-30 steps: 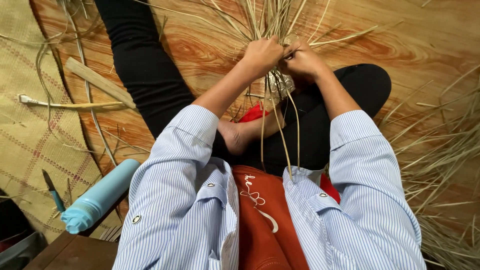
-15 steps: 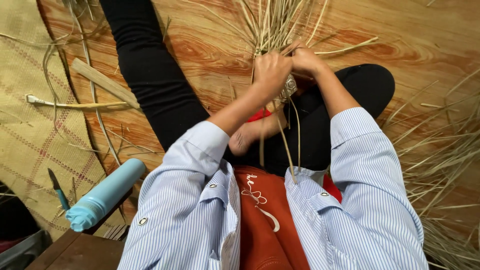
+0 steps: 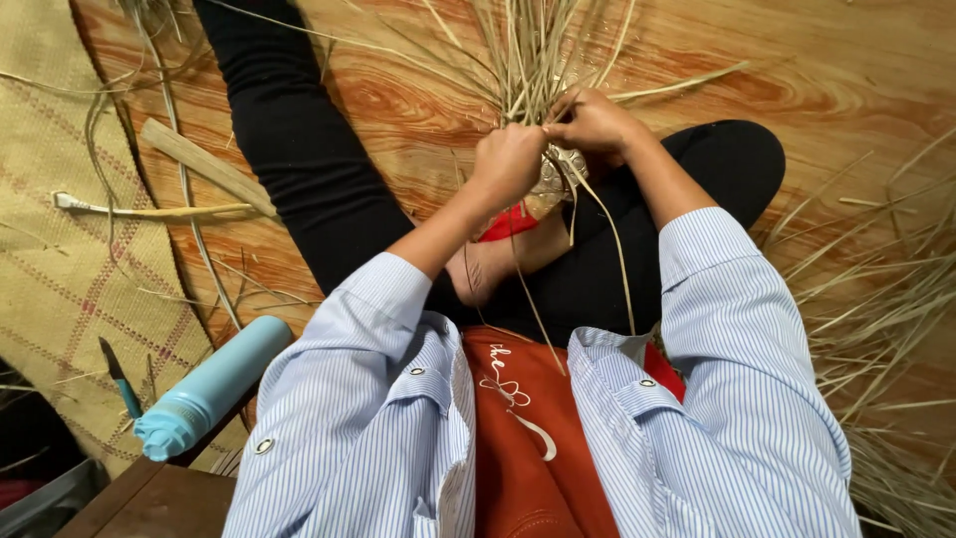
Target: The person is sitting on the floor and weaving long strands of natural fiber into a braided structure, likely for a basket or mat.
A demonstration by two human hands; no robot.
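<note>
- The left hand (image 3: 508, 164) is closed in a fist-like grip around a few thin straw strands (image 3: 528, 60), just above the bent knee.
- The right hand (image 3: 595, 122) pinches other strands of the same bundle, its grip narrow, fingertips almost touching the left hand.
- Between and just under both hands sits a small woven piece (image 3: 554, 171), pale and partly hidden; loose strand ends hang from it across the black trousers (image 3: 299, 149).
- The strands fan out upward over the wooden floor (image 3: 817, 80).
- A heap of loose straw (image 3: 886, 299) lies at the right.
- A light blue bottle (image 3: 209, 387) lies at the lower left, beside a woven mat (image 3: 50, 249).
- A small blue-handled knife (image 3: 119, 379) rests on the mat.
</note>
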